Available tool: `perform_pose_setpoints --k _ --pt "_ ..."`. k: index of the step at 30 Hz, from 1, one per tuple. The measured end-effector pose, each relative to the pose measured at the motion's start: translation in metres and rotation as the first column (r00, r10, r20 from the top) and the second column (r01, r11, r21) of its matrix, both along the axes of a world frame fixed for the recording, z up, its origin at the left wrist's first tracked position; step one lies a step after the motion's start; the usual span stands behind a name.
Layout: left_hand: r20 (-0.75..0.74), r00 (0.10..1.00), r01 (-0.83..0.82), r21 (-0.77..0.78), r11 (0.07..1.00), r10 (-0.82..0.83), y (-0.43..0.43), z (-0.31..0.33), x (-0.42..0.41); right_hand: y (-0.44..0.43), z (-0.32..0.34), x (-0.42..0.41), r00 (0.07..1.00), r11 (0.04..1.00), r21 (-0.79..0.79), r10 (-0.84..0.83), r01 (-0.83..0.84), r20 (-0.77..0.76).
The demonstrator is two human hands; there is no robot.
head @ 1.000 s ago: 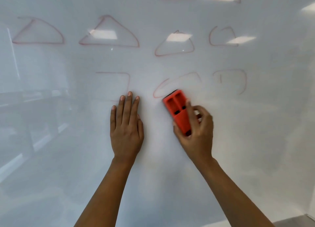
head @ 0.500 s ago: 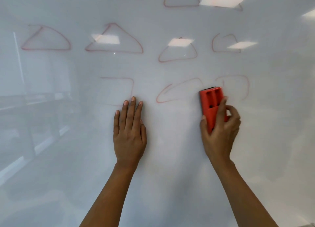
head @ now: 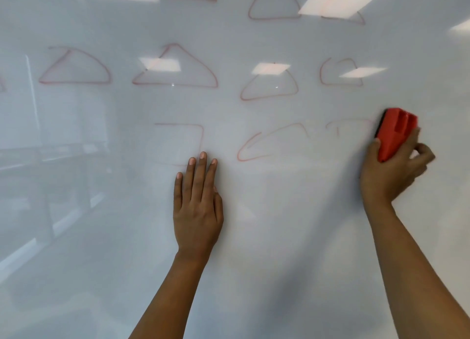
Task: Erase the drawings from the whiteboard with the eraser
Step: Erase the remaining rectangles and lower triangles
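- Right hand, at the right of the frame, has its grip pinching the red eraser against the whiteboard.
- Left hand lies flat, fingers spread, lower centre.
- Red drawings fill the upper frame.

The single head-worn camera is facing the whiteboard close up, tilting slightly upward along its glossy surface, with both forearms reaching in from the bottom edge of the frame.
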State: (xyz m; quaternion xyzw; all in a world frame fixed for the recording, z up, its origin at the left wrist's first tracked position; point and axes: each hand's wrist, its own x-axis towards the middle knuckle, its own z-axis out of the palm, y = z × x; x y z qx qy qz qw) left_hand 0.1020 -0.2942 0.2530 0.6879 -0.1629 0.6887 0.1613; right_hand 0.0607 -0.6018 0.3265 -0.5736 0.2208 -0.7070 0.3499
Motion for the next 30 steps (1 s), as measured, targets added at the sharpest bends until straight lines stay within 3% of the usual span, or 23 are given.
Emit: perform_pose_setpoints --k 3,6,8,9,11,14,17,18,20,22,24,27,30 --pt "0.001 1.0 -0.002 0.002 1.0 0.002 0.001 0.001 0.0 0.04 0.012 0.0 1.0 0.964 -0.266 -0.021 0.018 -0.008" --pt "0.003 1.0 -0.003 0.002 1.0 0.003 0.001 0.001 0.0 0.074 -0.013 0.0 0.998 0.816 -0.577 -0.01 -0.025 -0.058" --pt "0.002 1.0 0.003 0.003 1.0 -0.003 0.001 0.001 0.0 0.074 -0.036 -0.001 0.994 0.728 -0.682 -0.008 -0.069 -0.109" --pt "0.0 1.0 0.006 0.006 1.0 -0.006 0.002 0.001 0.0 0.067 -0.045 -0.002 0.993 0.721 -0.69 -0.015 -0.069 -0.115" --pt "-0.003 1.0 0.006 0.005 1.0 -0.006 0.001 0.001 -0.001 0.049 -0.051 -0.004 0.997 0.793 -0.608 -0.004 -0.047 -0.083" --pt "-0.008 1.0 0.006 0.004 1.0 -0.006 0.0 0.0 -0.001 0.029 -0.033 -0.002 1.0 0.964 -0.265 0.026 -0.026 -0.002" --pt "-0.009 1.0 0.004 0.004 1.0 -0.004 0.0 0.001 -0.001 0.034 -0.004 0.001 0.997 0.998 0.004 0.065 -0.065 0.036" --pt "-0.01 1.0 0.004 0.004 1.0 -0.004 0.0 0.001 -0.001 0.042 0.0 0.001 0.997 0.998 -0.005 0.068 -0.068 0.035" --pt "-0.013 1.0 0.001 0.005 1.0 -0.001 0.0 0.001 -0.001 0.062 -0.002 -0.002 0.998 0.972 -0.228 0.059 -0.056 0.006" --pt "-0.011 1.0 -0.001 0.004 1.0 0.001 0.0 0.001 -0.001 0.08 -0.015 -0.003 0.998 0.856 -0.514 0.034 -0.055 -0.05" --pt "-0.015 1.0 0.005 0.006 1.0 -0.004 0.001 0.001 -0.001 0.084 -0.023 -0.003 0.995 0.753 -0.654 0.005 -0.072 -0.104" --pt "-0.011 1.0 0.007 0.008 1.0 -0.007 0.001 0.001 -0.001 0.065 -0.012 -0.001 0.996 0.758 -0.652 -0.044 -0.017 -0.078" --pt "-0.005 1.0 0.005 0.01 1.0 -0.005 0.001 0.002 -0.002 0.031 0.0 0.002 0.999 0.916 -0.399 -0.041 0.03 -0.018"
